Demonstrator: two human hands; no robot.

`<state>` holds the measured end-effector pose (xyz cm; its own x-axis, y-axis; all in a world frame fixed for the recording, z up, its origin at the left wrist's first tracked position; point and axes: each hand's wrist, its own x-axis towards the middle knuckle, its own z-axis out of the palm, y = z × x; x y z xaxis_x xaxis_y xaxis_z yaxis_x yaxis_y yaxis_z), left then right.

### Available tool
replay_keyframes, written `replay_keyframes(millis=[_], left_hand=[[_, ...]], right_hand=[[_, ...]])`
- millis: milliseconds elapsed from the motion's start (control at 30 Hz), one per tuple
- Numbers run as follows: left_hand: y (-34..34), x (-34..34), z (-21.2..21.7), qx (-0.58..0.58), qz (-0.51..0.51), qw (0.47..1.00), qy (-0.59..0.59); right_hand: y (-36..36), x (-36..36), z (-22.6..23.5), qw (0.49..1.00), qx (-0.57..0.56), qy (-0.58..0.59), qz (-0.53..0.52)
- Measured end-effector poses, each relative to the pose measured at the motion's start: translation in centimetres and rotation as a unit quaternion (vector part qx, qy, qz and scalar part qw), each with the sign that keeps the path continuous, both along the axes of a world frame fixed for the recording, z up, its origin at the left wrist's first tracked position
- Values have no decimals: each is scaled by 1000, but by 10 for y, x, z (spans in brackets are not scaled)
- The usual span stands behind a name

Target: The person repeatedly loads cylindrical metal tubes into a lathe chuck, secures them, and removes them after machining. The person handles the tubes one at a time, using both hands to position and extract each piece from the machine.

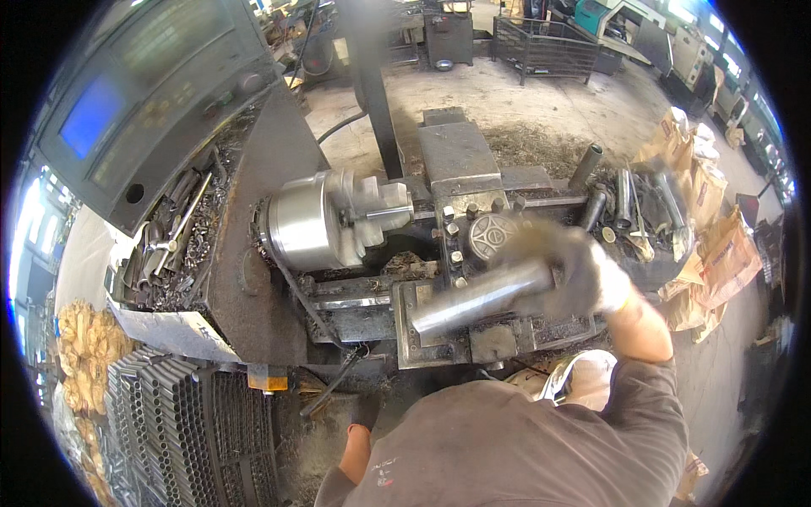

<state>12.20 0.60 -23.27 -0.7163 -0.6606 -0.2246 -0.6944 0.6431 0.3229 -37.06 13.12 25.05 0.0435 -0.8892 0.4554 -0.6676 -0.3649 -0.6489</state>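
Note:
My right hand (583, 270), in a grey work glove, grips one end of a long steel tube (477, 297). The tube is blurred by motion and points left and down over the lathe carriage (439, 338). To its left sits the shiny lathe chuck (308, 221) with a short metal piece sticking out of its jaws. My left hand is hidden; only my bare left forearm (356, 452) shows near the lower edge, hanging down beside my grey shirt.
A control panel with a blue screen (93, 114) stands at the upper left above a tray of tools (169, 241). Stacked steel tubes (182, 422) fill the lower left. More tubes (629, 207) and brown paper sacks (718, 245) lie at the right. Metal chips litter the floor.

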Motion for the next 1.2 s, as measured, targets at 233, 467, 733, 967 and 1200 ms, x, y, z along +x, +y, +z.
replay_keyframes(millis=[233, 467, 733, 967, 1200], left_hand=[[36, 59, -48, 271, 159, 949, -6], [36, 84, -42, 263, 222, 938, 36], [-2, 94, -2, 385, 588, 387, 597], [-53, 94, 106, 198, 579, 492, 620], [-78, 85, 169, 302, 534, 486, 623]], right_hand=[[-124, -122, -10, 907, 221, 316, -169], [-168, -171, -123, 864, 341, 354, -112], [-191, -191, -177, 922, 222, 315, 29], [-201, -165, -167, 911, 322, 254, 35], [-242, -98, -109, 905, 370, 186, 101]])
